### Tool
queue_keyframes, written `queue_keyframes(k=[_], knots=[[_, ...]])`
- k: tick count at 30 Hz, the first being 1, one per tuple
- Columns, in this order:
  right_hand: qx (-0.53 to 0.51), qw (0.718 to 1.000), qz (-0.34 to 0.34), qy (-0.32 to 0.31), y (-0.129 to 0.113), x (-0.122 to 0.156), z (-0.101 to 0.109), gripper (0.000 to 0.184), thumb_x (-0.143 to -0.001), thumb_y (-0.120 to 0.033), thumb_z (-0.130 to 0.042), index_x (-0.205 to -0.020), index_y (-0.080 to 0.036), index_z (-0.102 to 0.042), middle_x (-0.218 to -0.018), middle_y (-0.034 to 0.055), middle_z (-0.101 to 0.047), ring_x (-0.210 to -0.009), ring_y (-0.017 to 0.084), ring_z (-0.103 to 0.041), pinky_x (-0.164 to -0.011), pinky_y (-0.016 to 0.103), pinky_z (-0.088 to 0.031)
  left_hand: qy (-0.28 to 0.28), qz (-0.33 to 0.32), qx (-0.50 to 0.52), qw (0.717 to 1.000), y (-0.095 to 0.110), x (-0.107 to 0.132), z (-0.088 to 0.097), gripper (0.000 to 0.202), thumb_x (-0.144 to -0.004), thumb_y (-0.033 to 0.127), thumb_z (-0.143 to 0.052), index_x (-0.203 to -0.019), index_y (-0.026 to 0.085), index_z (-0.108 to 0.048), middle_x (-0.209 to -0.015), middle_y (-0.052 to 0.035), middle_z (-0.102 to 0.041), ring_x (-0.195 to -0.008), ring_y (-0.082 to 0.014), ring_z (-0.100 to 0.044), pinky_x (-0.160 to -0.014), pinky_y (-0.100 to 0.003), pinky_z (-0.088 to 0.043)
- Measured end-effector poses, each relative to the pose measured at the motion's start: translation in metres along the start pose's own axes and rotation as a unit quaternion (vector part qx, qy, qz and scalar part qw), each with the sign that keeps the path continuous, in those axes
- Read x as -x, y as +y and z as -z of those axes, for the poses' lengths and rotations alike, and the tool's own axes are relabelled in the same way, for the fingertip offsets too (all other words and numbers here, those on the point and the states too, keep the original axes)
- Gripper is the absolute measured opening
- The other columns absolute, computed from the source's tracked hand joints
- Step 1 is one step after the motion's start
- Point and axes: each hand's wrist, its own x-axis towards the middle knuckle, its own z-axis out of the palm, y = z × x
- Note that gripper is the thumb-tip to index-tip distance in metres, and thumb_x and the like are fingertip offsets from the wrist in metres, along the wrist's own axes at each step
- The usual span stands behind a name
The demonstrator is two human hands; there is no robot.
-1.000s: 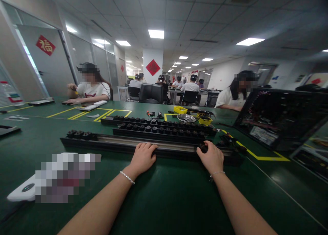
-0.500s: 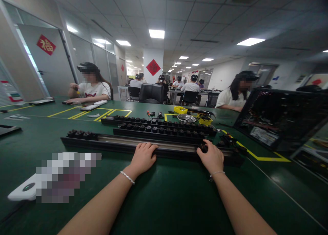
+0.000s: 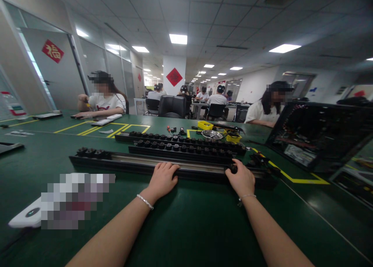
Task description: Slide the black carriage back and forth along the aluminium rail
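Note:
A long black rail [image 3: 132,163] with a pale inner channel lies across the green table before me. My left hand [image 3: 163,181] is closed over its near edge around the middle, fingertips curled over the top. Toward the rail's right end, my right hand [image 3: 242,178] pinches a small round black part [image 3: 232,168] between thumb and fingers, at the channel. Several black parts like it [image 3: 92,152] sit in the rail's left end. Behind it lie two more black rails [image 3: 189,152], lined with round black parts. My fingers partly hide the pinched part.
A white device [image 3: 27,214] with a cable lies at front left. Farther back are a metal dish [image 3: 212,134] and yellow bins [image 3: 205,125]. An open black computer case [image 3: 317,137] stands at right. Co-workers sit across the table, one at left [image 3: 107,102], one at right [image 3: 264,108].
My right hand and the round part have shifted very slightly to the right along the rail. My left hand stays in place. The co-worker at left has moved a raised hand slightly.

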Motion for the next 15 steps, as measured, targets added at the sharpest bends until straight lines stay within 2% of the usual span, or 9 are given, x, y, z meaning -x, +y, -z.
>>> queue_keyframes(k=[7, 15], knots=[[0.021, 1.0, -0.002, 0.01, 0.0022, -0.0005, -0.0022, 0.049, -0.073, -0.037, -0.047, -0.118, -0.019, -0.054, -0.105, 0.0108, -0.063, -0.1, 0.027, -0.055, -0.088, 0.04, -0.037, 0.001, -0.002, 0.004, 1.0, -0.0019, -0.0004, -0.0016, 0.033, -0.079, 0.026, -0.051, -0.112, 0.029, -0.055, -0.104, -0.0019, -0.06, -0.102, -0.0201, -0.05, -0.096, -0.038, -0.029], [0.02, 1.0, -0.019, -0.002, 0.0007, -0.0009, 0.0019, 0.049, -0.073, -0.036, -0.046, -0.118, -0.018, -0.054, -0.104, 0.0103, -0.064, -0.101, 0.027, -0.055, -0.088, 0.04, -0.037, 0.01, -0.01, 0.007, 1.0, -0.0026, -0.0002, -0.002, 0.033, -0.079, 0.026, -0.05, -0.112, 0.029, -0.056, -0.103, -0.0019, -0.06, -0.102, -0.0202, -0.05, -0.096, -0.038, -0.029]])
